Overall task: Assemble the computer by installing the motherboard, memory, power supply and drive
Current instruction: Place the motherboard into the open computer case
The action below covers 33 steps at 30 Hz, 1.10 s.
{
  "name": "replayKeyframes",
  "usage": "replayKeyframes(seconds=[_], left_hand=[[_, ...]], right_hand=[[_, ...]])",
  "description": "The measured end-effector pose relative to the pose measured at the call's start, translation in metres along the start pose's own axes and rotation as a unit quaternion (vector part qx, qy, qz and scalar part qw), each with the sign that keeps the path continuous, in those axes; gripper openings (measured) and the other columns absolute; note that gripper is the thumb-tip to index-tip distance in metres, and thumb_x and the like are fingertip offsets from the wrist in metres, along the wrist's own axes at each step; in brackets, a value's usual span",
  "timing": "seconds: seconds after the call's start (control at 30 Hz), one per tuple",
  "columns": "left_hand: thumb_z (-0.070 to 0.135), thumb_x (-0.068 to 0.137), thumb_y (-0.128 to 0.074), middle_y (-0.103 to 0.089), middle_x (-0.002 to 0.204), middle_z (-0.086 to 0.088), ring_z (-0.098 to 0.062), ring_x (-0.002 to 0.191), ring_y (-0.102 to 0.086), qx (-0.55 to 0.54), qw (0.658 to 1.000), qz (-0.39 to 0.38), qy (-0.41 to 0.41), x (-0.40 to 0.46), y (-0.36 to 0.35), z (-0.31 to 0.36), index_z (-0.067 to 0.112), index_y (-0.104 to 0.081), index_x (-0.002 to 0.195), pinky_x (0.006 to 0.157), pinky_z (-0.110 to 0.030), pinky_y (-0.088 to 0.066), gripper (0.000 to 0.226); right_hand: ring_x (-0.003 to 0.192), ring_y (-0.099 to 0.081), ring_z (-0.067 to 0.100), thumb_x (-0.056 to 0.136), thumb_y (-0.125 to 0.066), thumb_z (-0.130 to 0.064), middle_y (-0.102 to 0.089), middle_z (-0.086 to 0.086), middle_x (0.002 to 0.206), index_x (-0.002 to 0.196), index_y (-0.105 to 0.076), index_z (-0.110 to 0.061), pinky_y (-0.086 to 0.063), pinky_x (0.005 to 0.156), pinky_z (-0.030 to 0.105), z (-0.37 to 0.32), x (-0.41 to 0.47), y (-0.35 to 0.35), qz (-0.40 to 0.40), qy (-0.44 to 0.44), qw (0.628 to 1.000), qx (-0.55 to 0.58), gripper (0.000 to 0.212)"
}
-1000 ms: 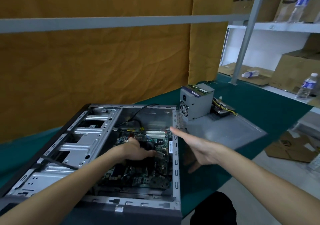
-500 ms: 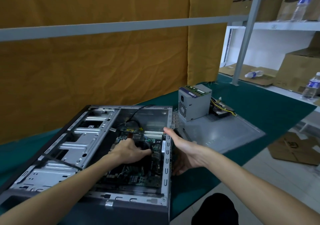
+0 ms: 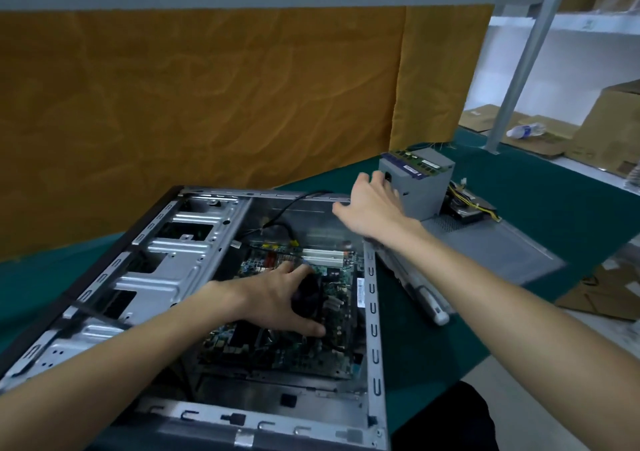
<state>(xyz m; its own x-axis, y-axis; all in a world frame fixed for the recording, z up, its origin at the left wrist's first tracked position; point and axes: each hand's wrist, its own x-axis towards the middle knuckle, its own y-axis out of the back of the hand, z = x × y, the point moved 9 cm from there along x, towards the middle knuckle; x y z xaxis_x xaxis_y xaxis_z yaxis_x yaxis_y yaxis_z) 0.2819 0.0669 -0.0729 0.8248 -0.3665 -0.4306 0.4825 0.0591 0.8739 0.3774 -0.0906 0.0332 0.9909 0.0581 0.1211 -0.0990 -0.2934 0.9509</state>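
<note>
we are leaning over an open computer case (image 3: 194, 277) lying on its side at the near left corner of the green table (image 3: 554, 215). our left hand (image 3: 277, 298) is reaching down into the case, fingers spread and lying on the dark cooler fan (image 3: 310, 300) of the motherboard (image 3: 322, 353), thumb stretched toward the near edge; it is resting there and curling round nothing. the motherboard is sitting flat on the case floor, against the right wall, its white slots (image 3: 325, 256) toward the far end. our right hand (image 3: 370, 204) is stretching out over the far right corner of the case, fingers loosely apart, fingertips at the near face of the grey power supply (image 3: 426, 187); we cannot tell whether they are touching it. the power supply is standing upright on the grey side panel (image 3: 491, 246) that is lying toward the far right of the table, with green memory sticks (image 3: 415, 161) lying along its top and yellow and black cables (image 3: 467, 204) trailing behind it. a white label (image 3: 361, 291) with print too blurred to read is showing by the case's right wall. cardboard boxes (image 3: 613, 131) and a plastic bottle (image 3: 524, 130) are sitting on shelving beyond the table's far right edge.
</note>
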Motion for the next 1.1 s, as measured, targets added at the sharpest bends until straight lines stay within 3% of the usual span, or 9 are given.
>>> replayKeyframes(seconds=[0.23, 0.37, 0.5, 0.6, 0.7, 0.77, 0.9, 1.0, 1.1], left_hand=[[0.083, 0.062, -0.073, -0.055, 0.124, -0.001, -0.024, 0.107, -0.06, 0.047, 0.994, 0.083, -0.05, -0.009, 0.017, 0.004, 0.023, -0.037, 0.139, 0.091, -0.042, -0.054, 0.104], [0.079, 0.061, -0.078, -0.059, 0.126, -0.002, -0.025, 0.11, -0.061, 0.077, 0.993, 0.083, -0.017, -0.019, 0.025, -0.016, 0.021, -0.037, 0.141, 0.088, -0.037, -0.053, 0.107], [0.075, 0.065, -0.078, -0.058, 0.127, -0.003, -0.021, 0.104, -0.059, 0.076, 0.994, 0.081, -0.014, -0.022, 0.023, -0.015, 0.017, -0.041, 0.135, 0.081, -0.03, -0.046, 0.098], [0.074, 0.067, -0.078, -0.051, 0.136, -0.002, -0.024, 0.117, -0.057, 0.059, 0.996, 0.07, -0.006, -0.02, 0.02, -0.016, 0.017, -0.037, 0.139, 0.091, -0.033, -0.048, 0.1], [0.07, 0.066, -0.082, -0.043, 0.144, -0.003, -0.025, 0.126, -0.052, 0.04, 0.999, 0.036, 0.01, -0.019, 0.012, -0.022, 0.02, -0.026, 0.148, 0.102, -0.039, -0.049, 0.111], [0.068, 0.065, -0.084, -0.04, 0.146, -0.004, -0.026, 0.131, -0.047, 0.043, 0.999, 0.025, 0.014, -0.019, 0.01, -0.023, 0.02, -0.022, 0.151, 0.106, -0.041, -0.046, 0.116], [0.065, 0.064, -0.086, -0.043, 0.136, -0.003, -0.025, 0.13, -0.045, 0.05, 0.998, 0.028, 0.003, -0.019, 0.011, -0.02, 0.018, -0.033, 0.14, 0.107, -0.041, -0.045, 0.103], [0.063, 0.066, -0.085, -0.045, 0.13, -0.002, -0.023, 0.126, -0.047, 0.052, 0.998, 0.031, 0.0, -0.02, 0.012, -0.019, 0.02, -0.038, 0.131, 0.105, -0.04, -0.045, 0.092], [0.062, 0.067, -0.085, -0.046, 0.129, -0.002, -0.023, 0.124, -0.048, 0.051, 0.998, 0.029, 0.005, -0.021, 0.013, -0.018, 0.021, -0.039, 0.129, 0.104, -0.04, -0.045, 0.088]], right_hand=[[0.124, -0.047, 0.037, 0.09, -0.069, -0.019, -0.05, 0.017, 0.133, 0.13, -0.05, -0.003, -0.041, 0.093, 0.042, -0.006, 0.0, -0.019, -0.013, 0.029, 0.997, -0.075, 0.047], [0.125, -0.048, 0.039, 0.093, -0.066, -0.02, -0.052, 0.019, 0.133, 0.13, -0.051, -0.002, -0.038, 0.103, 0.045, -0.011, -0.007, -0.014, -0.019, 0.03, 0.992, -0.122, 0.044], [0.111, -0.055, 0.032, 0.096, -0.056, -0.018, -0.059, 0.014, 0.12, 0.12, -0.06, -0.006, -0.044, 0.098, 0.042, -0.061, -0.033, 0.005, 0.111, 0.197, 0.956, -0.186, 0.027], [0.075, -0.063, 0.022, 0.096, -0.055, -0.018, -0.067, 0.006, 0.091, 0.094, -0.066, -0.012, -0.058, 0.069, 0.043, -0.081, -0.056, -0.024, -0.098, 0.25, 0.955, -0.125, 0.012], [0.059, -0.054, 0.016, 0.093, -0.065, -0.024, -0.058, 0.001, 0.081, 0.079, -0.053, -0.013, -0.043, 0.045, 0.03, -0.066, -0.074, -0.07, -0.338, 0.209, 0.873, -0.283, 0.021], [0.065, -0.056, 0.018, 0.091, -0.072, -0.026, -0.056, 0.002, 0.085, 0.08, -0.053, -0.014, -0.046, 0.05, 0.029, -0.065, -0.07, -0.081, -0.347, 0.214, 0.852, -0.328, 0.025], [0.073, -0.06, 0.018, 0.079, -0.084, -0.028, -0.062, 0.003, 0.094, 0.097, -0.062, -0.017, -0.048, 0.056, 0.03, -0.077, -0.063, -0.091, -0.332, 0.243, 0.88, -0.238, 0.03], [0.064, -0.057, 0.012, 0.08, -0.083, -0.04, -0.064, -0.003, 0.078, 0.088, -0.067, -0.017, -0.039, 0.047, 0.026, -0.08, -0.067, -0.097, -0.35, 0.257, 0.88, -0.191, 0.029], [0.069, -0.057, 0.016, 0.086, -0.079, -0.039, -0.062, -0.006, 0.069, 0.087, -0.076, -0.014, -0.047, 0.059, 0.027, -0.08, -0.069, -0.106, -0.396, 0.258, 0.865, -0.167, 0.025]])
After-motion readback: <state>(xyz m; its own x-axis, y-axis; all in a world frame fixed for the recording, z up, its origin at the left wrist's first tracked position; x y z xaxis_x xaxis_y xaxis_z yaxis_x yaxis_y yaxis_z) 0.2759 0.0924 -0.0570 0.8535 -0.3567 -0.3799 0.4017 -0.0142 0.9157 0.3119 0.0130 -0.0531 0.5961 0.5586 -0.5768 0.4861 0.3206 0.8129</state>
